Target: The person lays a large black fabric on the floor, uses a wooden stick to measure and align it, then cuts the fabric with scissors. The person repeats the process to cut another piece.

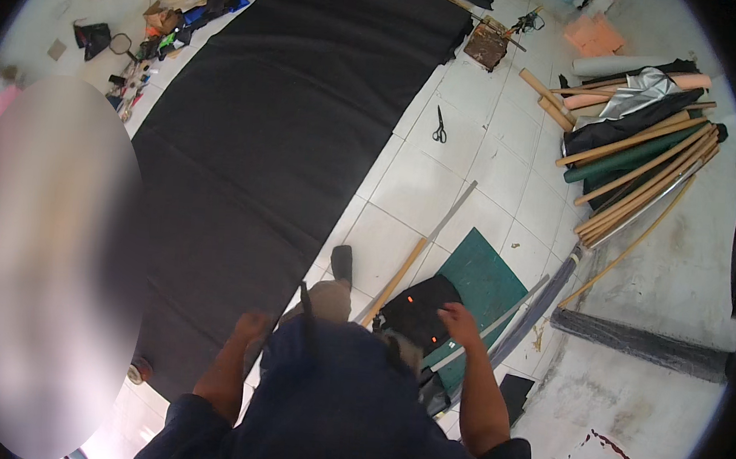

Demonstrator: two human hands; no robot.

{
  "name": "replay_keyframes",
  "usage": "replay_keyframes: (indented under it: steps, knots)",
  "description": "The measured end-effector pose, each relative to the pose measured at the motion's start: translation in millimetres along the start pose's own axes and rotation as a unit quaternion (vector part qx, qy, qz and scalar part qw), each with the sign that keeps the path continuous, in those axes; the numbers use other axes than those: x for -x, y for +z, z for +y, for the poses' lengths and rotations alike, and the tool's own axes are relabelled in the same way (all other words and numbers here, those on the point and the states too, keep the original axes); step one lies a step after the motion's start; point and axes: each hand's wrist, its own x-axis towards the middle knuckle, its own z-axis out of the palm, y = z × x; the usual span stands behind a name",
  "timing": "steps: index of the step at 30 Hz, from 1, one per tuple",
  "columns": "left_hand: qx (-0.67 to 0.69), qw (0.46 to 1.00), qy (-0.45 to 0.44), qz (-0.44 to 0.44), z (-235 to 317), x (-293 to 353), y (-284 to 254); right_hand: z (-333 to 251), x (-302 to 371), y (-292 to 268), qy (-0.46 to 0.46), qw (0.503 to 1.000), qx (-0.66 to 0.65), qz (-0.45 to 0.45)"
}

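Note:
A long sheet of black fabric [256, 128] lies across the tiled floor, with slight creases along it. My left hand [250, 327] is at its near right edge, fingers curled in; what they hold, if anything, is hidden. On the other side of my body, my right hand [460, 324] hovers by a black bag-like item [418, 311] with small orange marks. Its fingers are loosely bent and somewhat apart, with nothing seen in them. Beneath that item lies a green cutting mat [482, 276]. My foot [342, 264] rests beside the fabric's edge.
Black scissors [440, 125] lie on the tiles, beyond a long wooden-handled stick [399, 279]. Rolls and cardboard tubes [646, 159] are piled at the right, near a dark grey roll [642, 342]. Clutter [164, 32] lines the far left; a large blurred patch hides the near left.

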Motion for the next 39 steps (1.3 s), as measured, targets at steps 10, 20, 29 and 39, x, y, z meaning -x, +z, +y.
replay_keyframes:
  steps: [10, 20, 29, 39]
  knots:
    - [0.377, 0.906, 0.074, 0.181, 294, -161, -148, -240, -206, -68, -0.236, 0.923, 0.226, -0.202]
    - [0.049, 0.982, 0.047, 0.178, 452, -275, -2, -362, -476, -235, -0.452, 0.672, 0.483, -0.333]
    - [0.466, 0.881, 0.064, 0.047, 671, -219, 24, -436, -568, -325, -0.159, 0.408, 0.498, -0.749]
    - [0.628, 0.764, 0.069, -0.132, 629, -488, 30, -271, -743, -217, 0.034, 0.329, 0.391, -0.859]
